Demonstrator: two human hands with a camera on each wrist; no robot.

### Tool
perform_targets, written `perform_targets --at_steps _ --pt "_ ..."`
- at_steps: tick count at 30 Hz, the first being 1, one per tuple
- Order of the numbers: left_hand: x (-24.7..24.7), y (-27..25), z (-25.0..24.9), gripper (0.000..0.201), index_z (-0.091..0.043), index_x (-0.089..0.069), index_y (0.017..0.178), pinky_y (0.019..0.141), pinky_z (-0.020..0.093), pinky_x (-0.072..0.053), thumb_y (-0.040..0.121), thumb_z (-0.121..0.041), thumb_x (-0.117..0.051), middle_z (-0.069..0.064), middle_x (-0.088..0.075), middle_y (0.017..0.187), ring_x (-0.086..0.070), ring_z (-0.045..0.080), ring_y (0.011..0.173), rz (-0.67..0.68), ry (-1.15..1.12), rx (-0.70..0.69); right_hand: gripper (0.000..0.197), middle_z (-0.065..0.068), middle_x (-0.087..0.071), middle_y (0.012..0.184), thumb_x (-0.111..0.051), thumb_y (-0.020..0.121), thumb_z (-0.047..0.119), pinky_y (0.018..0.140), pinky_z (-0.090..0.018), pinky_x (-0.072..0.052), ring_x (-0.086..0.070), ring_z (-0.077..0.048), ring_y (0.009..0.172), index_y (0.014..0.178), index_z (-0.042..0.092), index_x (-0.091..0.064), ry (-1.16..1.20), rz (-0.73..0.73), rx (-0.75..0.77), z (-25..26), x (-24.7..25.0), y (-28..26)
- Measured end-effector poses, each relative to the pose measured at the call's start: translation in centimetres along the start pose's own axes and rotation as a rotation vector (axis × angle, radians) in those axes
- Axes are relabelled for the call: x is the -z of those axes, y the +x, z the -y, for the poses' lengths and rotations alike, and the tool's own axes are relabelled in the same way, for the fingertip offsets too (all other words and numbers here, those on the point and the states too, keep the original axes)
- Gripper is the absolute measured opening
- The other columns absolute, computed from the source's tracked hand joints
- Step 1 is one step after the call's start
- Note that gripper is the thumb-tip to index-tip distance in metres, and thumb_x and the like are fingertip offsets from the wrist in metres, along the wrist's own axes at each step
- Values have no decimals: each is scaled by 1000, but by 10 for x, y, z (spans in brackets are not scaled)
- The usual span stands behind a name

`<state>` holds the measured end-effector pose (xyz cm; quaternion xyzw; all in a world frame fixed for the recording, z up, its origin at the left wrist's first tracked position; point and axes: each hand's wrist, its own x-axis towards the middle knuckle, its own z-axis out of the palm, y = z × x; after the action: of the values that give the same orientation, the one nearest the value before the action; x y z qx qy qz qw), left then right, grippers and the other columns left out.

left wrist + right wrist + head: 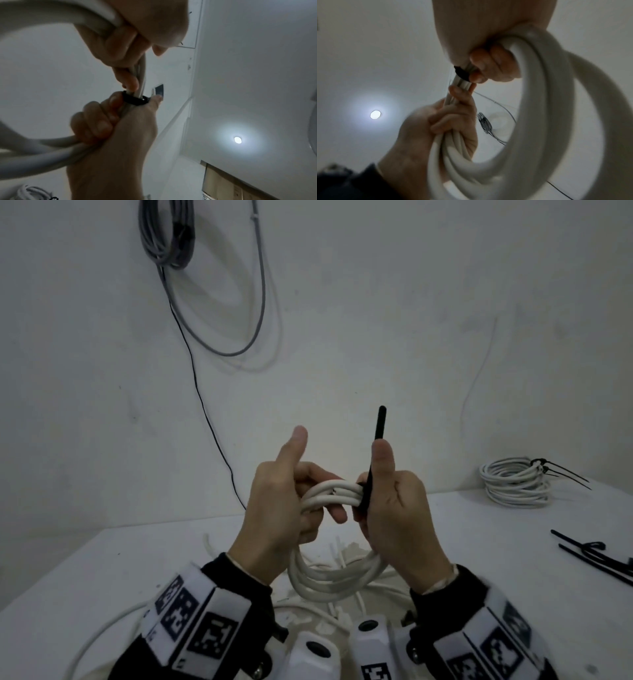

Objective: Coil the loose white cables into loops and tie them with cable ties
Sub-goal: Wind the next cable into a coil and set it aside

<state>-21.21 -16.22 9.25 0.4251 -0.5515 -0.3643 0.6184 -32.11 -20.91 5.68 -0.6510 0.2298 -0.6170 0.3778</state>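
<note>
I hold a coil of white cable (pixel 332 580) in the air above the table, with both hands at its top. My left hand (pixel 301 477) grips the gathered strands on the left, thumb pointing up. My right hand (pixel 385 477) grips the strands just to the right and pins a black cable tie (pixel 379 433) against them with the thumb; the tie's tail sticks straight up. In the left wrist view the cable tie (pixel 135 100) bands the strands between the two hands. In the right wrist view the same cable tie (pixel 462 73) sits beside my right fingertips, and the coil (pixel 539 108) hangs to the right.
A tied white coil (pixel 517 482) lies at the back right of the white table (pixel 102 559). Spare black cable ties (pixel 596 556) lie near the right edge. Loose white cable (pixel 102 631) trails under my wrists. Grey cables (pixel 168 234) hang on the wall.
</note>
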Motion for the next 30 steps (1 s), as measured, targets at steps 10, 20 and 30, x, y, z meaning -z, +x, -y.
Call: perform_targets --at_steps 10,20,30 --pt "-9 -8 21 57 -5 -57 73 47 26 -46 82 -59 -42 7 -53 47 -49 16 41 -10 -90 -35 69 1 -36 36 -25 90 67 36 -16 -23 -26 -13 29 55 10 -39 311 -280 -376 6 17 11" --pt "6 10 18 53 -18 -32 50 37 16 -12 74 -52 -65 -4 -18 43 -14 10 33 -391 -166 91 74 -2 -44 41 -22 81 69 45 -26 -42 -49 -18 39 62 5 -51 115 103 -364 3 -1 4" --pt "31 26 9 56 -21 -30 48 34 18 -18 80 -56 -60 -7 -20 42 -17 9 34 -287 -58 158 14 -25 -70 90 -54 91 1 76 -35 -59 -70 -38 81 95 -9 -64 108 362 -464 11 26 -6"
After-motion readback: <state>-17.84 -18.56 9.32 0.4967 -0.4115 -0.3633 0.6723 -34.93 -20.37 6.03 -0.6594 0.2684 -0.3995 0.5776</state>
